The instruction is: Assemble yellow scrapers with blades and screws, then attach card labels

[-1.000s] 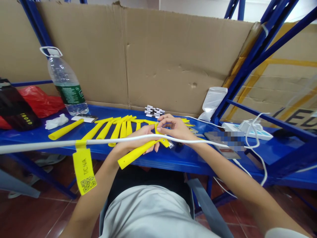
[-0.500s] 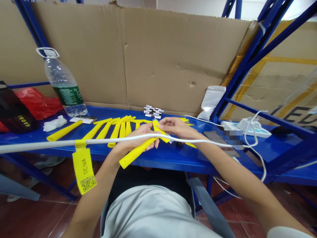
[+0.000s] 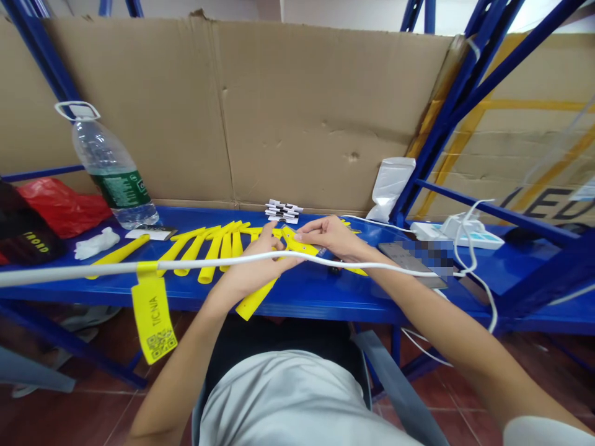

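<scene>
Between both hands is a yellow plastic tool [image 3: 301, 244] with a wide head and a tubular handle that slants down toward me. My left hand [image 3: 253, 263] is closed around it where handle and head meet, and hides part of the handle. On the right side of the head, the bent fingers of my right hand [image 3: 331, 236] pinch its edge; whether they also hold a small part cannot be made out. Several similar yellow tools [image 3: 211, 257] lie in a row left of my hands, and more yellow pieces [image 3: 356, 271] show partly behind my right hand.
A white cable [image 3: 116, 270] with a yellow tag crosses in front of my wrists. On the blue shelf [image 3: 186, 298] stand a water bottle [image 3: 114, 179], a stack of small white-and-black pieces [image 3: 282, 211] and a power strip [image 3: 481, 238]. Cardboard [image 3: 288, 124] closes off the back.
My left hand has turned over the tool and now covers more of its handle. The handle's lower end has shifted slightly right. My right hand stays at the head; the view has shifted slightly.
</scene>
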`<action>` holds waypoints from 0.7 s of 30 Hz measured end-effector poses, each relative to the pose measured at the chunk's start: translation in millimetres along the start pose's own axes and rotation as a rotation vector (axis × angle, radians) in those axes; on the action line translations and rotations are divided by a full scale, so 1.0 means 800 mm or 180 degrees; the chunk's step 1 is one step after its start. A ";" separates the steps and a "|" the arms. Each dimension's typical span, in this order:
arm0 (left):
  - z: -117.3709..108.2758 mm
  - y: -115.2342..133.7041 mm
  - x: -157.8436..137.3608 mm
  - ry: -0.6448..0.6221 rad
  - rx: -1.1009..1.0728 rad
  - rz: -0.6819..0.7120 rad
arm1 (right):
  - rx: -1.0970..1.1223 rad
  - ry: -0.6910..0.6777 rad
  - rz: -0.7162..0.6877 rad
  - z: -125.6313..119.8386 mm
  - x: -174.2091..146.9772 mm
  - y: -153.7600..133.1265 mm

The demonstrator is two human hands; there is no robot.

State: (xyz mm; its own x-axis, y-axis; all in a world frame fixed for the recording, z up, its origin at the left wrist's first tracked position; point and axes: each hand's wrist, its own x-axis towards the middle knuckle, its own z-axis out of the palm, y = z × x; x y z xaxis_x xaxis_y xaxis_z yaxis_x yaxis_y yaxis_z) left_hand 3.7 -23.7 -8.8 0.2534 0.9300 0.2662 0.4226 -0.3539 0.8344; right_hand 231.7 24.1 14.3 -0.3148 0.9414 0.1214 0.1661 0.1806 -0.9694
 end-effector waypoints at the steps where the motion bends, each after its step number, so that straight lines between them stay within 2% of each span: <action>1: 0.000 0.001 -0.004 0.0114 0.0223 0.0176 | 0.0026 0.0012 -0.0014 0.000 0.000 0.000; 5: 0.004 0.003 -0.017 0.0173 0.1199 0.1232 | 0.0203 -0.0018 -0.0067 -0.003 0.006 0.007; 8: 0.005 0.004 -0.016 -0.0048 0.1581 0.1695 | 0.0345 0.0071 -0.0182 -0.008 0.012 0.014; 15: 0.006 -0.003 -0.005 -0.0168 0.2236 0.2170 | 0.0514 0.0161 -0.0264 -0.011 0.016 0.017; 21: 0.011 -0.015 -0.004 0.0079 0.2190 0.1999 | 0.0503 0.0203 -0.0282 -0.010 0.016 0.016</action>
State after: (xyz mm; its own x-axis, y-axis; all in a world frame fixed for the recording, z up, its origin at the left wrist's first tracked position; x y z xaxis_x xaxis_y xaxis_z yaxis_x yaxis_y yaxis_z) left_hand 5.5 -23.3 -23.8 0.5951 0.5471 0.5887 0.6391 -0.7663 0.0662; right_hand 237.0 40.6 4.7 -0.2610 0.9408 0.2163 -0.0103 0.2214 -0.9751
